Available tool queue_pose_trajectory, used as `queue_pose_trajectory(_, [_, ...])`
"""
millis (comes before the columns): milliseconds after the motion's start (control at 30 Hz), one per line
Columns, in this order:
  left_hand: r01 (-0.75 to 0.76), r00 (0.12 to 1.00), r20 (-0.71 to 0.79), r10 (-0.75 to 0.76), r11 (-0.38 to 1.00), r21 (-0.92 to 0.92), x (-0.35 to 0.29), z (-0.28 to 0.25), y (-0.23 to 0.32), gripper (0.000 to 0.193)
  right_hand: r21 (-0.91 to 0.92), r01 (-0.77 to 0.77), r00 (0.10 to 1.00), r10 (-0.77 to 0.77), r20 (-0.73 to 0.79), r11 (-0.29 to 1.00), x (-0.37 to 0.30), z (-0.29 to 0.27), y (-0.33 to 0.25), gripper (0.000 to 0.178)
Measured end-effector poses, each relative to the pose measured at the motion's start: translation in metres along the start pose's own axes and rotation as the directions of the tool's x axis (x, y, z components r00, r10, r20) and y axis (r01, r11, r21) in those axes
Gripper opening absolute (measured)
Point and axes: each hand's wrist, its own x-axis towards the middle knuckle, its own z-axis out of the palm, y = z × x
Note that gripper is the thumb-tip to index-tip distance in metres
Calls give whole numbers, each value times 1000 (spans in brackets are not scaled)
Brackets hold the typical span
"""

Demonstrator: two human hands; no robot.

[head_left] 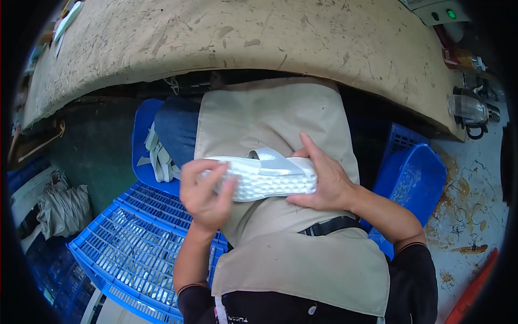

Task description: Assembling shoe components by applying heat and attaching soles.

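A glossy white slide sandal [270, 181] with a bumpy surface and a broad shiny strap is held sideways over my apron-covered lap. My right hand [332, 181] grips its right end, with the thumb along the lower edge and the fingers at the upper edge. At the left end, my left hand [205, 189] has its bent fingers and thumb around the sandal. The tips of those left fingers are smeared by motion, and they partly hide that end. A beige apron [275, 119] lies behind the sandal.
A scuffed tan worktable [259, 40] spans the far side. Left of me are a blue slatted crate [145, 237] and a blue bin [141, 121] holding white sandal pieces [159, 156]. To the right stand another blue bin [413, 181] and a metal kettle [475, 110].
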Motion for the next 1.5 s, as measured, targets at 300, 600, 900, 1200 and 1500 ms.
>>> queue_pose_trajectory(300, [-423, 792, 374, 482, 876, -232, 17, 47, 24, 18, -86, 136, 990, -131, 61, 987, 14, -6, -1, 112])
queue_pose_trajectory(600, [-809, 412, 493, 767, 556, -189, 40, 62, 4, 42, 17, 31, 994, -32, 104, 999, 19, -6, 22, 102])
queue_pose_trajectory(900, [-415, 682, 701, 207, 899, 139, 15, 32, 2, 78, -73, -97, 980, 108, 164, 993, 22, 2, 14, 54])
queue_pose_trajectory(1200, [-370, 886, 331, 323, 925, 90, -23, 31, 7, 58, 223, -269, 934, 197, 298, 937, 34, -11, 10, 23])
queue_pose_trajectory(1500, [-688, 723, 173, 668, 719, 98, 28, 14, 23, 51, 364, -431, 851, 237, 469, 826, 30, -13, 21, 25])
